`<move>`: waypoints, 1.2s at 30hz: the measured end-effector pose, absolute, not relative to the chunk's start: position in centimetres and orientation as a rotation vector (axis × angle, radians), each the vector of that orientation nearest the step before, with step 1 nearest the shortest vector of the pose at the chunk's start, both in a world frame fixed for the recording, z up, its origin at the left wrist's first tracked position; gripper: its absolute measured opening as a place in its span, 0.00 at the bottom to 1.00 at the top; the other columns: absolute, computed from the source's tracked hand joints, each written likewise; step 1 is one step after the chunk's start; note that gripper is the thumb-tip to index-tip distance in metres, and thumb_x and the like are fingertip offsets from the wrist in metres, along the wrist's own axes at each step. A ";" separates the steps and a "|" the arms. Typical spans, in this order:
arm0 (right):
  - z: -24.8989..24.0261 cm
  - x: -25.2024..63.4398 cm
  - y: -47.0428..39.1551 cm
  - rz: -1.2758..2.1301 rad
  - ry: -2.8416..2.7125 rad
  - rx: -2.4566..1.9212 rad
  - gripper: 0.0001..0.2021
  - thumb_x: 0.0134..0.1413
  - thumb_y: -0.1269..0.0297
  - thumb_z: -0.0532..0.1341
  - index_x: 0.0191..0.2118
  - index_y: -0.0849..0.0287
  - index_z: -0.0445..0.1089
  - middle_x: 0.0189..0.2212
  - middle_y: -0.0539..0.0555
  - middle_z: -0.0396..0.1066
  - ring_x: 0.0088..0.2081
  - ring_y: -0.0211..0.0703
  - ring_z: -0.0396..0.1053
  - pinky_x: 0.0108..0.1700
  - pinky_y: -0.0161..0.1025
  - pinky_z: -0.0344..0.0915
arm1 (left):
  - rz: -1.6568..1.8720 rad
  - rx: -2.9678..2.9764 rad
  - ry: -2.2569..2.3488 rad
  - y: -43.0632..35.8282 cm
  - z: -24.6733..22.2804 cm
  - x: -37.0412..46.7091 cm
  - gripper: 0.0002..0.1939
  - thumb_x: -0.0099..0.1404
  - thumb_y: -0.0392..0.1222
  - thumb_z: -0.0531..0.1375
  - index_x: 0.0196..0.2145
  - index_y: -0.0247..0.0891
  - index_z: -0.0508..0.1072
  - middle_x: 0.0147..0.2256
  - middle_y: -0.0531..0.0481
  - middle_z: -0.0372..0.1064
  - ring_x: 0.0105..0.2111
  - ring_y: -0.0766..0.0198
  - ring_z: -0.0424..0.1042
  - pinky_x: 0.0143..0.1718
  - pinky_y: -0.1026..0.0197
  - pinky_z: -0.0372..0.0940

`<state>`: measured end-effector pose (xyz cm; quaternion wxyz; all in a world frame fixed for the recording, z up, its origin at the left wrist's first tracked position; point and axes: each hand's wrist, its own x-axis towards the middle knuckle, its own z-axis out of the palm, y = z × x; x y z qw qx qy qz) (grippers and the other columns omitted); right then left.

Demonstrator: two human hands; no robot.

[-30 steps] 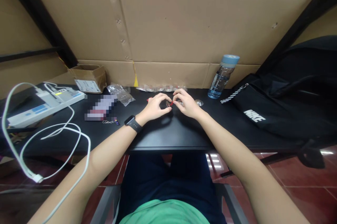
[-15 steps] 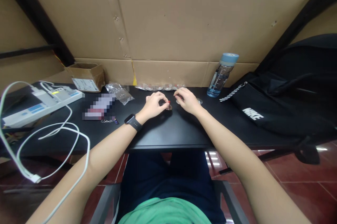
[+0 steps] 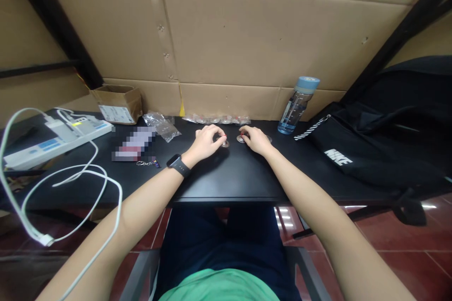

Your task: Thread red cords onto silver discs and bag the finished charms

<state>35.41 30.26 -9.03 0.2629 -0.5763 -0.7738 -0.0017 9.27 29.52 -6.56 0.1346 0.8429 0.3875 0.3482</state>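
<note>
My left hand (image 3: 209,142), with a dark watch (image 3: 178,165) on its wrist, pinches the red top of a small clear disc (image 3: 225,144) that looks like a suction cup. Just to the right, my right hand (image 3: 256,140) has thumb and fingertips closed about the red top of a second clear disc (image 3: 240,139). Both discs are at the tabletop, a short gap apart. Behind the right hand, another clear round piece (image 3: 270,139) shows only in part. The fingers hide some of each disc.
Clear plastic packaging (image 3: 217,119) lies along the cardboard wall, with a crumpled bag (image 3: 163,126) to its left. A water bottle (image 3: 295,108) and a black backpack (image 3: 374,145) stand right. Left are a cardboard box (image 3: 120,105), a power strip (image 3: 63,143) and a white cable (image 3: 106,176).
My right fingers have shifted onto a clear disc's red top, and that disc now shows more fully. My left hand keeps its pinch almost in place. The view has tilted slightly.
</note>
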 end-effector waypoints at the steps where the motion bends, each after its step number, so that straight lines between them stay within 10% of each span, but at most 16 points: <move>1: -9.1 35.3 30.3 -0.005 -2.090 -1.562 0.15 0.63 0.71 0.61 0.54 0.55 0.75 0.45 0.57 0.81 0.46 0.51 0.76 0.51 0.45 0.69 | 1.007 2.444 1.124 29.5 -6.5 9.3 0.08 0.71 0.47 0.60 0.36 0.42 0.75 0.44 0.49 0.76 0.49 0.53 0.71 0.49 0.52 0.61; 36: -5.9 32.8 27.0 0.292 -1.905 -1.278 0.06 0.50 0.70 0.65 0.34 0.58 0.80 0.23 0.50 0.78 0.25 0.39 0.72 0.34 0.36 0.67 | 1.367 2.269 1.128 29.5 -5.0 7.6 0.08 0.71 0.46 0.62 0.39 0.43 0.80 0.37 0.51 0.80 0.44 0.55 0.74 0.52 0.53 0.61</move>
